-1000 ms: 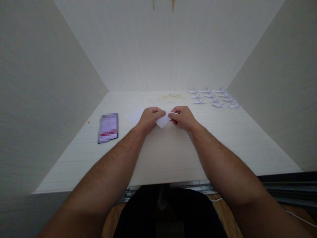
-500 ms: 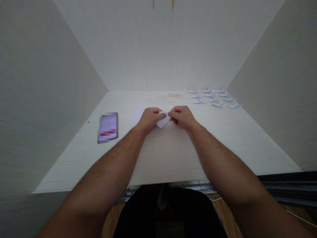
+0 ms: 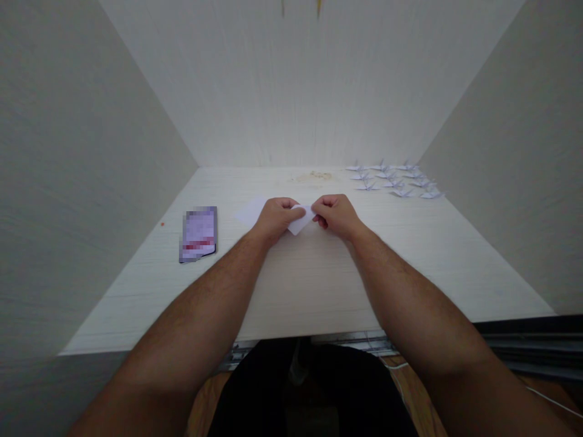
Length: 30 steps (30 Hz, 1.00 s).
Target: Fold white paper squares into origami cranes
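Note:
A small piece of folded white paper (image 3: 298,225) is held over the middle of the table, one corner pointing toward me. My left hand (image 3: 279,218) grips it from the left, thumb pressed on top. My right hand (image 3: 334,215) pinches its right corner between thumb and fingers, the other fingers curled in. Part of the paper is hidden under my left thumb and fingers. Just left of my left hand lies more flat white paper (image 3: 247,211), partly covered by that hand.
Several white folded paper cranes (image 3: 392,181) stand in rows at the back right of the table (image 3: 314,291). A tablet-like device with a blurred screen (image 3: 198,233) lies on the left. A small red spot (image 3: 163,224) is near the left wall. Walls enclose three sides.
My right fingertips have slid slightly to the right along the paper's edge. The left hand and the rest of the scene look the same.

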Tool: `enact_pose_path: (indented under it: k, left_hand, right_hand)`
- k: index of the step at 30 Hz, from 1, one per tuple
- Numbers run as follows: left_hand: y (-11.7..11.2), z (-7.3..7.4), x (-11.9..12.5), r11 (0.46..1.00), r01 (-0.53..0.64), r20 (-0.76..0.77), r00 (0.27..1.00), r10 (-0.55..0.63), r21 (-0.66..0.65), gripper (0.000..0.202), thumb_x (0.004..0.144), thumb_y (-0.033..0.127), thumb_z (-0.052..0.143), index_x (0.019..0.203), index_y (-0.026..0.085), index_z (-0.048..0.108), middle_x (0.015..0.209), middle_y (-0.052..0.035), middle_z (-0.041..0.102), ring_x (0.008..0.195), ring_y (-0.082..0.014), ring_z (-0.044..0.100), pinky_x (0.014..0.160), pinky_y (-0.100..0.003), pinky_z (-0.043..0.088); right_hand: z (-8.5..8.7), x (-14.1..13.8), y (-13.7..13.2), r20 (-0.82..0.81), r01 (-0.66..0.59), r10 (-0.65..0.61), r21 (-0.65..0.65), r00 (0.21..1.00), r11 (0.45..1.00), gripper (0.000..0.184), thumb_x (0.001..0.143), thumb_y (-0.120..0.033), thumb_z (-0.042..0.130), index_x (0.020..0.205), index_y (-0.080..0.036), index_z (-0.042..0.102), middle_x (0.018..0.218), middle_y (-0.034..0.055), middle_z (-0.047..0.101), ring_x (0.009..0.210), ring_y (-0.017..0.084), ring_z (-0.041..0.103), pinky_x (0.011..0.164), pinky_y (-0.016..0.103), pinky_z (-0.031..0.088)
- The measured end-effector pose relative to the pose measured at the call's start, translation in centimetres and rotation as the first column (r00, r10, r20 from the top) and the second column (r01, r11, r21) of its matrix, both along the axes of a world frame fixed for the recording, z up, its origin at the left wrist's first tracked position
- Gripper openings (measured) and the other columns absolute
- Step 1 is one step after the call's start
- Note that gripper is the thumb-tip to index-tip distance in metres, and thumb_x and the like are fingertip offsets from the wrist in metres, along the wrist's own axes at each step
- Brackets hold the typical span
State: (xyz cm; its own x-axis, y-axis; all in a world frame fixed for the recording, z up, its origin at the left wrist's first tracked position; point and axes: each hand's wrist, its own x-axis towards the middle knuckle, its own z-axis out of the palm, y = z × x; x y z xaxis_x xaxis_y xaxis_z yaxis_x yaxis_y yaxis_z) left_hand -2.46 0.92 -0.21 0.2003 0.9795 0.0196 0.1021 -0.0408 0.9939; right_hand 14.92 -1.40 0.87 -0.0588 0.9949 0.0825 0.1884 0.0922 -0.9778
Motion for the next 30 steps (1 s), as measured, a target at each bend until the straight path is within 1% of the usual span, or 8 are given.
enact_pose_path:
  k: [6,12,17,20,25,30]
  left_hand:
    - [-0.1,0.17,0.12,1.0,-0.003,0.0,1.0,0.003,-0.013,0.017,0.061,0.028,0.076,0.066,0.016,0.065,0.058,0.0011,0.06,0.05,-0.0097,0.051,0.049,-0.023,0.038]
    - [-0.19,0.2,0.14,1.0,-0.005,-0.002,1.0,0.005,-0.017,0.017,0.061,0.029,0.076,0.066,0.017,0.065,0.059,0.0007,0.061,0.051,-0.0098,0.052,0.049,-0.023,0.038]
    - [-0.35,0.48,0.17,1.0,-0.012,-0.017,1.0,0.012,-0.014,0.017,0.06,0.028,0.076,0.066,0.017,0.065,0.057,0.0009,0.06,0.049,-0.01,0.051,0.048,-0.023,0.037]
    - [-0.32,0.51,0.17,1.0,-0.01,-0.023,1.0,0.009,-0.022,0.018,0.059,0.028,0.076,0.066,0.017,0.066,0.058,0.0004,0.061,0.051,-0.0107,0.053,0.049,-0.024,0.039]
    - [-0.2,0.39,0.24,0.999,-0.039,-0.013,0.999,0.039,0.004,0.019,0.059,0.03,0.077,0.066,0.017,0.065,0.058,0.0016,0.06,0.051,-0.01,0.052,0.049,-0.023,0.038]
    - [-0.36,0.68,0.37,0.998,-0.055,-0.007,0.998,0.055,0.021,0.02,0.06,0.031,0.076,0.065,0.017,0.064,0.057,0.0028,0.058,0.05,-0.0091,0.049,0.049,-0.023,0.037]
  right_hand:
    - [-0.04,0.0,-0.01,-0.002,-0.011,0.011,0.021,1.0,1.0,0.014,0.072,-0.023,0.062,0.059,-0.016,0.062,0.051,-0.001,0.061,0.041,0.007,0.047,0.04,0.019,0.033]
    - [-0.01,0.06,-0.05,0.007,-0.011,0.01,0.009,1.0,1.0,0.012,0.071,-0.023,0.062,0.061,-0.017,0.063,0.052,-0.0008,0.061,0.042,0.007,0.048,0.04,0.019,0.034]
    - [-0.27,0.09,0.13,-0.011,-0.021,0.021,0.017,1.0,1.0,0.012,0.07,-0.024,0.062,0.061,-0.017,0.062,0.051,-0.0014,0.06,0.041,0.007,0.047,0.04,0.02,0.032]
    - [-0.41,0.14,0.2,-0.011,-0.018,0.018,0.021,1.0,1.0,0.013,0.071,-0.025,0.062,0.061,-0.017,0.062,0.052,-0.0015,0.061,0.042,0.007,0.048,0.041,0.02,0.033]
    - [-0.3,0.31,0.24,0.035,0.03,-0.034,0.108,0.999,0.994,0.014,0.071,-0.026,0.065,0.061,-0.017,0.064,0.052,-0.0019,0.06,0.046,0.008,0.049,0.044,0.02,0.035]
    - [-0.18,0.48,0.33,-0.037,0.072,-0.069,0.104,0.997,0.992,0.02,0.069,-0.031,0.072,0.06,-0.017,0.062,0.052,-0.0022,0.059,0.046,0.007,0.048,0.045,0.021,0.036]
